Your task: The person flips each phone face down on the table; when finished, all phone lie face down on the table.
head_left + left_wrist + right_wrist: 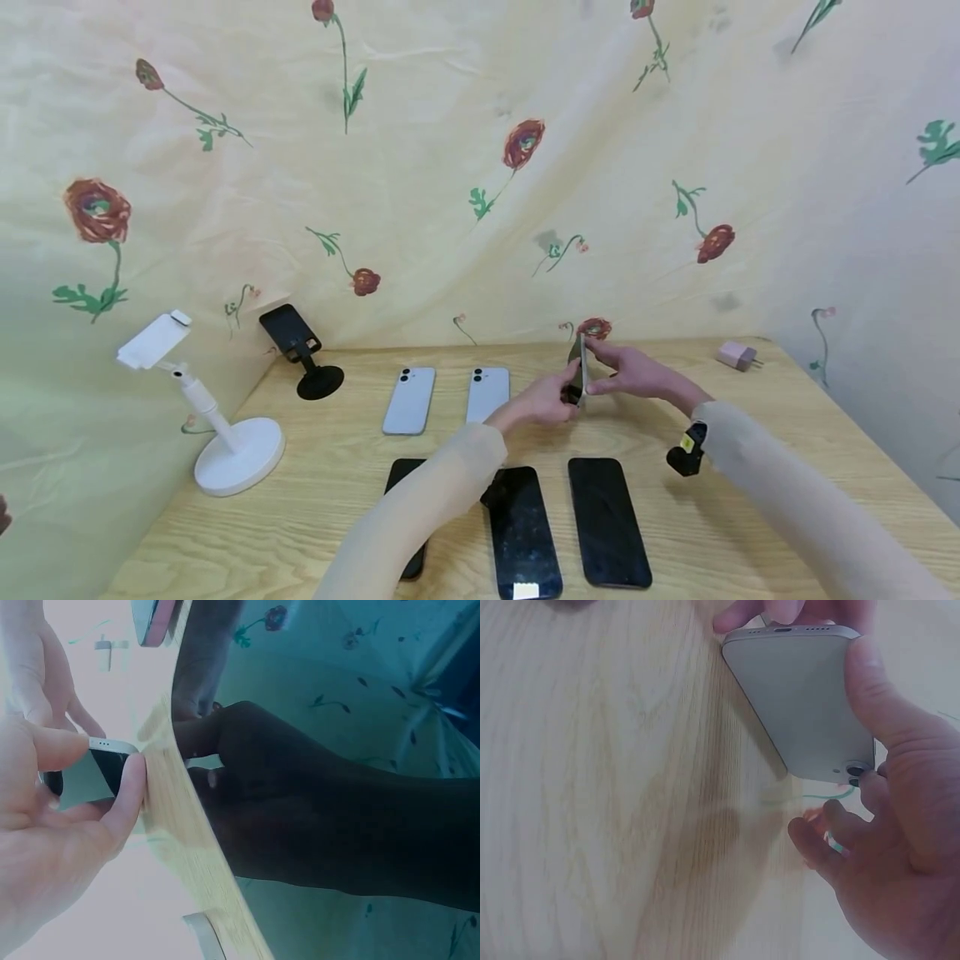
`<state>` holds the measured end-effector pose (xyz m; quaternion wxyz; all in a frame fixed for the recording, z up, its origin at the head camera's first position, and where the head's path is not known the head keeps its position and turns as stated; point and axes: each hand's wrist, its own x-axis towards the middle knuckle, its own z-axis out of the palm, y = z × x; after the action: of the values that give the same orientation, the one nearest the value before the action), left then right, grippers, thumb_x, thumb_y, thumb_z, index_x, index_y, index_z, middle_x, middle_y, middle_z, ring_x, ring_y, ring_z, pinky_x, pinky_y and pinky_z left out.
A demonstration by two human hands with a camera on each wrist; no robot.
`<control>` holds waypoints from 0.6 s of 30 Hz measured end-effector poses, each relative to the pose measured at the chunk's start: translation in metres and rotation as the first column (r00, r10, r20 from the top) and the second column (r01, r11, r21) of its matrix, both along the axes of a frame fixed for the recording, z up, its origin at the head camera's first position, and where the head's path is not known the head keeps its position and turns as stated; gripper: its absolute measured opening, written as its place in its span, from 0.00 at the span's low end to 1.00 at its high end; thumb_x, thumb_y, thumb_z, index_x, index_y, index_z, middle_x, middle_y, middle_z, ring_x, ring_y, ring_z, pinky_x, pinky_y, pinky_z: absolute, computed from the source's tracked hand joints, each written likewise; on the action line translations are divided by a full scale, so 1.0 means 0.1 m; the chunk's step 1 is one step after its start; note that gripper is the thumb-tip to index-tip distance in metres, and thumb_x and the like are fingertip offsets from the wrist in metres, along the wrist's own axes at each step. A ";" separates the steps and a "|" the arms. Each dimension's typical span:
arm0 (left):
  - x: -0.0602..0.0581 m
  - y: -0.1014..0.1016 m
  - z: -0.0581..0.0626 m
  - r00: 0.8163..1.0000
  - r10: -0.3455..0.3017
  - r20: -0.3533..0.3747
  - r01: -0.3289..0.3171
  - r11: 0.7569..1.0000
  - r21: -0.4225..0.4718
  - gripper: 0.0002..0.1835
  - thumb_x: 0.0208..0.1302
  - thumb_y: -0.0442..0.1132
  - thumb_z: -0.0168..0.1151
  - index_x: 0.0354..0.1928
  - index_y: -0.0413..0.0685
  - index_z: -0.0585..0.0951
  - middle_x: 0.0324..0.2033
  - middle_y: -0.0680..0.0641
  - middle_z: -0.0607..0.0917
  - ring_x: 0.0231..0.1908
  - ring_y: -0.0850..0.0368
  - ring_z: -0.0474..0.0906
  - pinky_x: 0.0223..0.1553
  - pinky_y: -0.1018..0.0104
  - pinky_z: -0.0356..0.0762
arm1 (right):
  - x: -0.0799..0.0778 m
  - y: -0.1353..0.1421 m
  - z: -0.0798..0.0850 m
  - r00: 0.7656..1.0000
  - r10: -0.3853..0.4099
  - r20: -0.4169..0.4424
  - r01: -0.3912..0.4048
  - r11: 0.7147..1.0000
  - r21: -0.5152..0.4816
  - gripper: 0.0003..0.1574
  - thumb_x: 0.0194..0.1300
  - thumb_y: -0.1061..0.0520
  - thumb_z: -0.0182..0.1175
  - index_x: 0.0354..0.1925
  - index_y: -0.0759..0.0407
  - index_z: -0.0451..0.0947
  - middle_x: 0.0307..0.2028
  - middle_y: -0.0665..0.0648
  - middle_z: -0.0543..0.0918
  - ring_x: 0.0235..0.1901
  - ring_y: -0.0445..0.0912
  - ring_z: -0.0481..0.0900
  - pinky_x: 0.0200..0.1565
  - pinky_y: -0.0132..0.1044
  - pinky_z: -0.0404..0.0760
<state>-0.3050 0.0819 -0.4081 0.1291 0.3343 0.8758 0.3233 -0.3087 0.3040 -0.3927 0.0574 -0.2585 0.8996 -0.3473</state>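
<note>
Grips a pale-backed phone (802,705) on edge with both hands, over the far part of the surface (795,400), close to the cloth backdrop (450,275). Pinches the port end between thumb and fingers of the left hand (543,400); clasps the camera end and rim with the right hand (637,372). Shows dark screen leftward, back rightward; cannot tell whether lower edge meets the wood.

Looks like a step of orienting or placing, judging by the upended pose and by the nearer pale phone (489,393) and farther pale phone (409,402), laid camera side up to the left. Probably calls next for a gentle tilt to flat, then letting go without trapping fingers beneath.

Offers most bare room rightward, up to the charger (737,356); allows little behind, with far edge and backdrop close. Needs care leftward, just beside the nearer pale phone, and toward the front, around the right dark phone (610,522) and middle dark phone (522,533). Poses little hindrance from the white stand (238,458), well apart at left.
</note>
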 end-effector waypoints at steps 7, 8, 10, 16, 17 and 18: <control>0.07 -0.03 0.02 0.987 0.073 0.145 -0.084 0.993 0.078 0.53 0.58 0.27 0.62 0.81 0.57 0.46 0.60 0.40 0.78 0.26 0.56 0.74 0.26 0.68 0.71 | 0.02 -0.11 0.01 1.000 -0.021 0.005 0.021 1.000 -0.008 0.60 0.64 0.47 0.70 0.78 0.68 0.46 0.71 0.77 0.56 0.69 0.70 0.56 0.62 0.63 0.63; 0.08 -0.04 0.03 0.984 0.077 0.161 -0.091 0.992 0.086 0.53 0.58 0.27 0.62 0.81 0.58 0.46 0.61 0.40 0.78 0.25 0.57 0.74 0.25 0.68 0.72 | 0.02 -0.13 0.01 1.000 -0.022 0.002 0.022 1.000 -0.007 0.61 0.64 0.47 0.70 0.77 0.68 0.46 0.71 0.77 0.56 0.69 0.70 0.56 0.62 0.63 0.64; 0.09 -0.04 0.04 0.981 0.083 0.174 -0.099 0.991 0.089 0.54 0.57 0.27 0.62 0.81 0.58 0.46 0.63 0.40 0.76 0.19 0.58 0.71 0.23 0.68 0.72 | 0.01 -0.15 0.01 1.000 -0.025 0.004 0.025 1.000 -0.006 0.61 0.64 0.47 0.70 0.77 0.69 0.46 0.71 0.77 0.57 0.68 0.70 0.57 0.62 0.63 0.64; 0.10 -0.06 0.09 0.974 0.094 0.207 -0.116 0.989 0.096 0.54 0.56 0.26 0.62 0.81 0.55 0.47 0.65 0.38 0.73 0.17 0.60 0.66 0.23 0.68 0.72 | -0.02 -0.19 0.00 0.999 -0.049 0.016 0.049 0.999 0.010 0.62 0.63 0.45 0.70 0.77 0.70 0.46 0.71 0.77 0.57 0.68 0.71 0.57 0.62 0.62 0.64; 0.10 -0.06 0.10 0.971 0.096 0.219 -0.121 0.987 0.106 0.54 0.56 0.25 0.62 0.81 0.55 0.47 0.65 0.37 0.74 0.17 0.60 0.69 0.24 0.67 0.74 | -0.02 -0.20 0.00 0.999 -0.050 0.015 0.049 0.999 0.012 0.62 0.63 0.45 0.70 0.77 0.70 0.46 0.71 0.77 0.56 0.68 0.71 0.58 0.62 0.63 0.64; 0.10 -0.06 0.10 0.968 0.097 0.230 -0.127 0.985 0.118 0.53 0.56 0.26 0.63 0.81 0.55 0.47 0.65 0.37 0.73 0.19 0.58 0.72 0.26 0.66 0.76 | -0.03 -0.20 -0.01 0.999 -0.050 0.015 0.050 0.999 0.012 0.62 0.63 0.46 0.70 0.77 0.70 0.46 0.71 0.77 0.56 0.67 0.71 0.58 0.62 0.62 0.64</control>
<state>-0.2951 0.0756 -0.3983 0.1859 0.2536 0.8500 0.4226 -0.3114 0.2839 -0.3935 0.0572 -0.2330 0.9074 -0.3452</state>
